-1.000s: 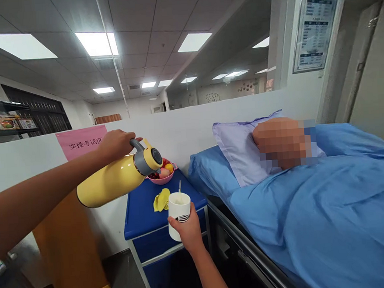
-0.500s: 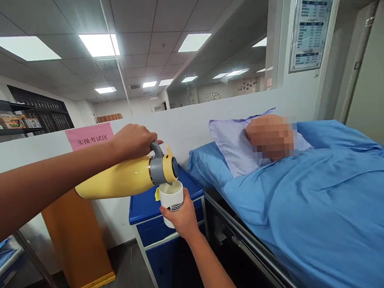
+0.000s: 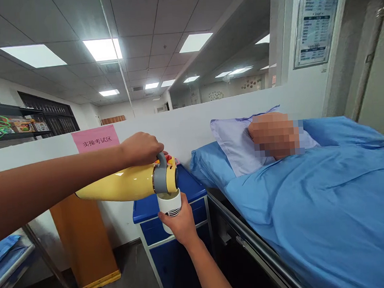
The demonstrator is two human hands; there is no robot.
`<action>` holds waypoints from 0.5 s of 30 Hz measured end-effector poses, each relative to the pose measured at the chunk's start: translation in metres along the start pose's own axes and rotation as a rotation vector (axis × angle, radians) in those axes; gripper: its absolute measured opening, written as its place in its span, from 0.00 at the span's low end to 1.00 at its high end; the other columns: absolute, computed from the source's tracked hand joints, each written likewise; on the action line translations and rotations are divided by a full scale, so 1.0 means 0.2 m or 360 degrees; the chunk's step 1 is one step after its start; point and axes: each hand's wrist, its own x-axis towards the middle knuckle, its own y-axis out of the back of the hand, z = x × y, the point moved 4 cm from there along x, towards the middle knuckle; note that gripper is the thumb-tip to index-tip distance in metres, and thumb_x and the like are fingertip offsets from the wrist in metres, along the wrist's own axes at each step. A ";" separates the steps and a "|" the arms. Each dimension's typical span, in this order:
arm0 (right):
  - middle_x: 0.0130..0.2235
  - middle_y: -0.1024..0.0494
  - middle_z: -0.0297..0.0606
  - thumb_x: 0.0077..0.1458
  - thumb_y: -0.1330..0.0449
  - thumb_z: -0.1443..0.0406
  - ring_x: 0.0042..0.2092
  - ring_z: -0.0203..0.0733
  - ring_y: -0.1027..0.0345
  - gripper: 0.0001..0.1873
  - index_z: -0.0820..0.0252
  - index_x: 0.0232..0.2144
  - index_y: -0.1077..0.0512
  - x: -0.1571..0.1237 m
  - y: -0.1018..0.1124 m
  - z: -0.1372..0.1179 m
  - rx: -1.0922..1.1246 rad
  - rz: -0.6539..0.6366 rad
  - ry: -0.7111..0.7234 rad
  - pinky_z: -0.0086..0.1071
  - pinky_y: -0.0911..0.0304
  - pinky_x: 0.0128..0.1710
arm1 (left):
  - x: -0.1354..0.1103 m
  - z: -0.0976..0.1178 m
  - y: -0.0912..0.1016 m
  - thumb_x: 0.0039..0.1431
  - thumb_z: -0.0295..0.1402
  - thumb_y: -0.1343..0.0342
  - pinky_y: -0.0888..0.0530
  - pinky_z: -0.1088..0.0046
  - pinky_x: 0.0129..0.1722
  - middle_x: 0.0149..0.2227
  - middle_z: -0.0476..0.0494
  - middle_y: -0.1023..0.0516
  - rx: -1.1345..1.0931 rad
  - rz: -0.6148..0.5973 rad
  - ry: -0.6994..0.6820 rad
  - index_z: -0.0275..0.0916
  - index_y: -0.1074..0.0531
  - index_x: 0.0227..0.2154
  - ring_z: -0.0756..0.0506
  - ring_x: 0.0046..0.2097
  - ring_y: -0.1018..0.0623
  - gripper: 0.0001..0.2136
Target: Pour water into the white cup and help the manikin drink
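A yellow thermos jug (image 3: 125, 183) with a grey collar and handle hangs nearly level, its mouth end to the right. My left hand (image 3: 142, 147) is closed round the handle from above. Right under the mouth is a white mug (image 3: 168, 203) with black stripes, roughly upright. My right hand (image 3: 181, 219) wraps the mug from its near right side, thumb across the front. The jug's spout lies over the mug's rim. I cannot make out any stream or how full the mug is.
A blue bedside cabinet (image 3: 188, 183) stands below and behind the mug, with something red and yellow on it, partly hidden. To the right is a bed with blue covers (image 3: 314, 197), a rail (image 3: 251, 240) and a blurred head on a pillow (image 3: 231, 148). An orange-brown panel (image 3: 83, 239) stands left.
My left hand and the jug's mouth end have come down a little, closer over the mug. The mug has shifted slightly left and lower in view. The camera has turned slightly.
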 end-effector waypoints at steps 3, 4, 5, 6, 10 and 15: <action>0.33 0.22 0.32 0.39 0.31 0.64 0.32 0.43 0.29 0.26 0.56 0.42 0.35 -0.01 0.02 0.01 0.0009 0.0020 -0.0016 0.34 0.34 0.34 | 0.01 0.03 0.03 0.70 0.44 0.58 0.40 0.70 0.26 0.29 0.37 0.21 0.0040 0.0038 -0.0060 0.36 0.24 0.33 0.42 0.30 0.22 0.22; 0.33 0.22 0.32 0.38 0.31 0.64 0.33 0.43 0.29 0.27 0.56 0.42 0.34 -0.02 0.02 0.01 0.0003 0.0027 -0.0015 0.35 0.34 0.34 | 0.01 0.04 0.03 0.70 0.44 0.58 0.42 0.69 0.25 0.29 0.37 0.21 0.0059 0.0045 -0.0067 0.37 0.24 0.33 0.42 0.30 0.22 0.22; 0.34 0.21 0.33 0.38 0.31 0.64 0.33 0.44 0.28 0.27 0.56 0.43 0.34 -0.02 0.03 0.02 -0.0005 0.0032 -0.0012 0.35 0.34 0.35 | 0.02 0.06 0.04 0.69 0.43 0.58 0.42 0.69 0.25 0.29 0.37 0.20 0.0079 0.0047 -0.0080 0.37 0.23 0.34 0.42 0.30 0.22 0.21; 0.34 0.21 0.34 0.38 0.30 0.64 0.34 0.44 0.28 0.28 0.56 0.43 0.34 -0.02 0.04 0.02 -0.0014 0.0035 -0.0012 0.35 0.34 0.35 | 0.03 0.07 0.05 0.69 0.43 0.58 0.43 0.69 0.24 0.29 0.37 0.20 0.0100 0.0045 -0.0098 0.37 0.23 0.34 0.42 0.30 0.22 0.21; 0.32 0.22 0.32 0.37 0.30 0.63 0.32 0.44 0.29 0.28 0.56 0.42 0.34 -0.03 0.06 0.04 -0.0042 0.0051 -0.0045 0.34 0.35 0.33 | 0.07 0.13 0.06 0.67 0.38 0.53 0.45 0.68 0.24 0.29 0.38 0.19 0.0155 0.0034 -0.0187 0.38 0.22 0.34 0.42 0.29 0.22 0.16; 0.31 0.22 0.30 0.37 0.30 0.64 0.31 0.42 0.30 0.26 0.56 0.40 0.34 -0.03 0.10 0.02 -0.0008 0.0123 -0.0050 0.33 0.34 0.32 | 0.12 0.16 0.10 0.67 0.38 0.53 0.43 0.68 0.25 0.28 0.37 0.19 0.0137 0.0082 -0.0245 0.38 0.21 0.35 0.41 0.30 0.22 0.16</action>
